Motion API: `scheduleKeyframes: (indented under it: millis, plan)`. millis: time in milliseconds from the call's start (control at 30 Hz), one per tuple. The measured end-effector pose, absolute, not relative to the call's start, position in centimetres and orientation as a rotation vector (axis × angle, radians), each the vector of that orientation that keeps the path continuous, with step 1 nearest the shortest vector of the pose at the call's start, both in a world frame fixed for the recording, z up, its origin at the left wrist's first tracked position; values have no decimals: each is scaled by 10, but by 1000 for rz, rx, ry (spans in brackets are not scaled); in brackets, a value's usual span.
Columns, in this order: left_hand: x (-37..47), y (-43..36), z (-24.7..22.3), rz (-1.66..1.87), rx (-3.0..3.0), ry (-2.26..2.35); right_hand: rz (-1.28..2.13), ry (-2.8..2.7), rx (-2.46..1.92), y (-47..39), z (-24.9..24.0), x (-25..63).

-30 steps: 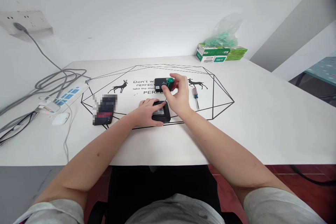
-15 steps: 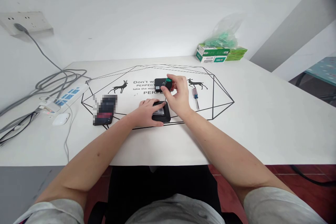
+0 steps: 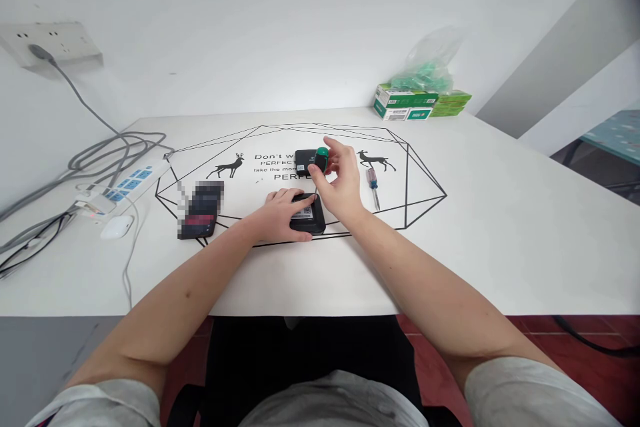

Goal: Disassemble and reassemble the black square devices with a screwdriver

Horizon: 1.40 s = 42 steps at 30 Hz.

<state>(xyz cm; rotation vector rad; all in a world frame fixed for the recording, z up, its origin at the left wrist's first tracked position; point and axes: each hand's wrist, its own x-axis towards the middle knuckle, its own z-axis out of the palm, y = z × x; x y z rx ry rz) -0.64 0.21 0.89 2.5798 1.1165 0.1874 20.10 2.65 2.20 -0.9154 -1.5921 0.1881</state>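
Lying beneath the left hand (image 3: 277,217), a black case (image 3: 315,217) is held by thumb and fingers; beside it, a green-capped screwdriver (image 3: 321,160) is grasped in the right hand (image 3: 344,183).

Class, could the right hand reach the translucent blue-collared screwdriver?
Probably yes: only white tabletop shows between the right hand and the translucent screwdriver, though the hand grips a green-topped black screwdriver.

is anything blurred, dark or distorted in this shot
Head view: pixelated blocks cover most of the phone; head view: the label on the black case is too small to read; head view: the top right corner is dark, and a wide lens seems to stretch the edges.
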Motion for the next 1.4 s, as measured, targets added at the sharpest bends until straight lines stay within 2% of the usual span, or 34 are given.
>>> scheduleKeyframes:
  millis: [933, 1033, 1200, 1400]
  plan:
    - [-5, 0, 11, 202, 2557, 1129, 275, -1477, -860, 26, 25, 201]
    - [-3, 1, 10, 291, 2498, 1175, 294, -1443, -840, 25, 25, 201]
    - [1, 5, 10, 629, 2451, 1329, 355, -1385, -821, 27, 21, 198]
    - [-2, 12, 11, 648, 2463, 1476, 320, -1404, -833, 35, 15, 200]
